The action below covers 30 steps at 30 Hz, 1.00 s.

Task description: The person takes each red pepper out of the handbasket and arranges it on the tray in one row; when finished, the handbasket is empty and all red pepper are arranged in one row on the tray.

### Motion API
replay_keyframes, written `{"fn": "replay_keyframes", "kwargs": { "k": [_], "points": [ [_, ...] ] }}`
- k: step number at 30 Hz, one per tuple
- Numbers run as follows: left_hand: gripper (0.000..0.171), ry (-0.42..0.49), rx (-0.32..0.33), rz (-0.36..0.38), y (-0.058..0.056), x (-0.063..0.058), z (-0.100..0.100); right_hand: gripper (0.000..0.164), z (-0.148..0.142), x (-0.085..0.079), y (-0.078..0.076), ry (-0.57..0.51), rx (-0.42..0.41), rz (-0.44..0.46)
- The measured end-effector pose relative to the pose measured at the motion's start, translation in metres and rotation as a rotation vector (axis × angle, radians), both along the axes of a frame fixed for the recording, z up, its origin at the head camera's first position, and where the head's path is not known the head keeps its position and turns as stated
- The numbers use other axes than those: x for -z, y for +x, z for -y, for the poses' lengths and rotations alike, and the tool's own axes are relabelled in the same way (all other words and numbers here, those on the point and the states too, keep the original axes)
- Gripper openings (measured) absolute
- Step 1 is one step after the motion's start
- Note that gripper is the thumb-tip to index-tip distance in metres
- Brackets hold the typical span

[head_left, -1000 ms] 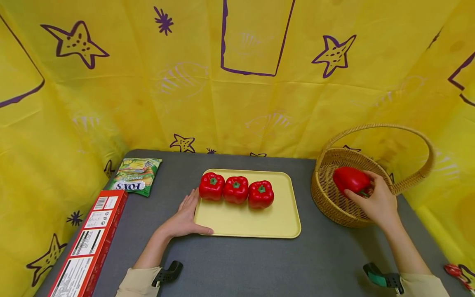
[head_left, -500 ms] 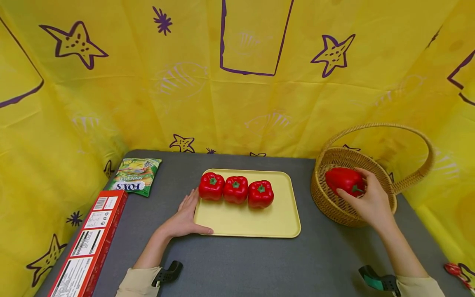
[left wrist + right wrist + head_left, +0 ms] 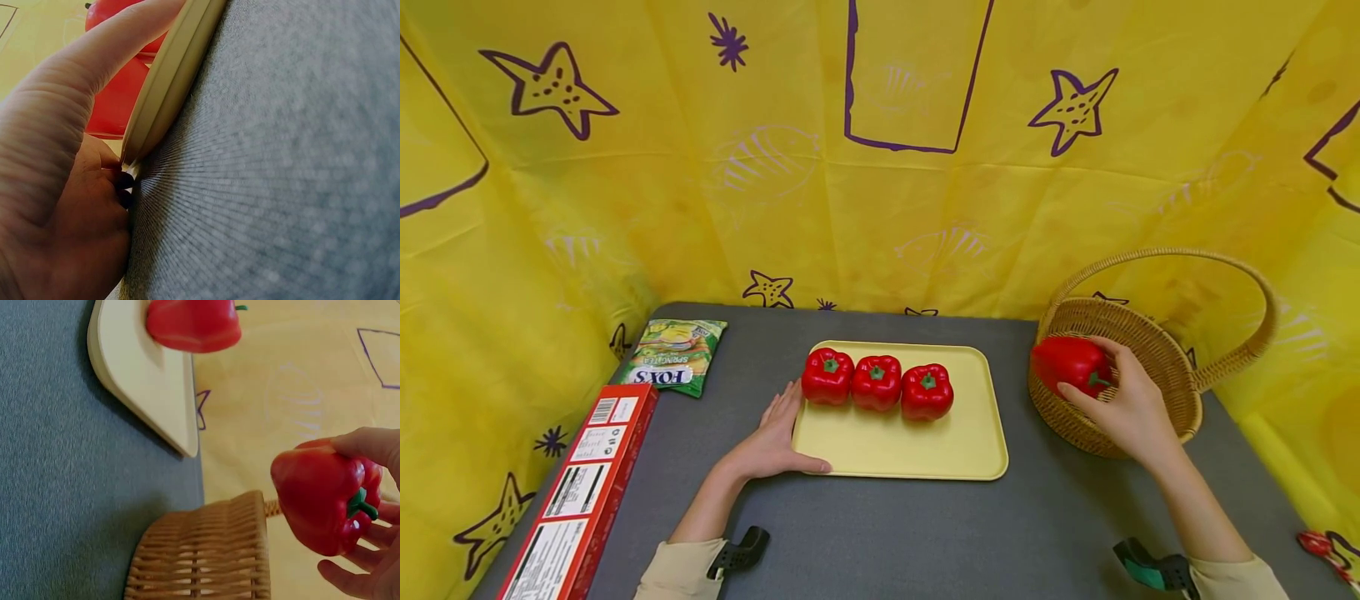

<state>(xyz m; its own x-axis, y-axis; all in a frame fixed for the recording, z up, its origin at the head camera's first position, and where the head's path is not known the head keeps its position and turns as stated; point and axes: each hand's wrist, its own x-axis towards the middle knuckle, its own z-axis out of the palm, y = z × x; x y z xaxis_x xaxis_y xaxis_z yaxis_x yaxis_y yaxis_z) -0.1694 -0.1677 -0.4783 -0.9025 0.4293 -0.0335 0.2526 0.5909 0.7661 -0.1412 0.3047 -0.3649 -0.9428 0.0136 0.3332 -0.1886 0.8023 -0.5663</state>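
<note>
My right hand (image 3: 1131, 408) grips a red bell pepper (image 3: 1071, 365) with a green stem, held over the left rim of a wicker basket (image 3: 1165, 358). In the right wrist view the held pepper (image 3: 328, 497) appears above the basket's side, thumb on one side and fingers on the other. Three more red peppers (image 3: 877, 383) stand in a row on a pale yellow tray (image 3: 910, 450). At the tray's left end my left hand (image 3: 775, 437) lies with spread, straight fingers, its thumb on the front edge. In the left wrist view the thumb (image 3: 94, 62) touches the tray's rim.
A green Fox's packet (image 3: 677, 354) lies at the back left of the grey table (image 3: 925, 533). Nearer, a long red box (image 3: 583, 492) runs along the left side. The basket's tall handle (image 3: 1247, 287) arches up on the right. A yellow patterned cloth (image 3: 880, 208) hangs behind.
My right hand has carried the pepper leftward, from over the inside of the basket to its left rim. The left hand, the tray and its peppers stay in place.
</note>
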Motion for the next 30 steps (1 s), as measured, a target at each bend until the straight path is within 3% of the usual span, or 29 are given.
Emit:
{"fn": "replay_keyframes", "kwargs": {
  "k": [30],
  "points": [
    [0.134, -0.015, 0.000, 0.003, -0.001, 0.001, -0.001, 0.071, 0.029, 0.020, -0.006, 0.081, -0.183, -0.035]
  ]
}}
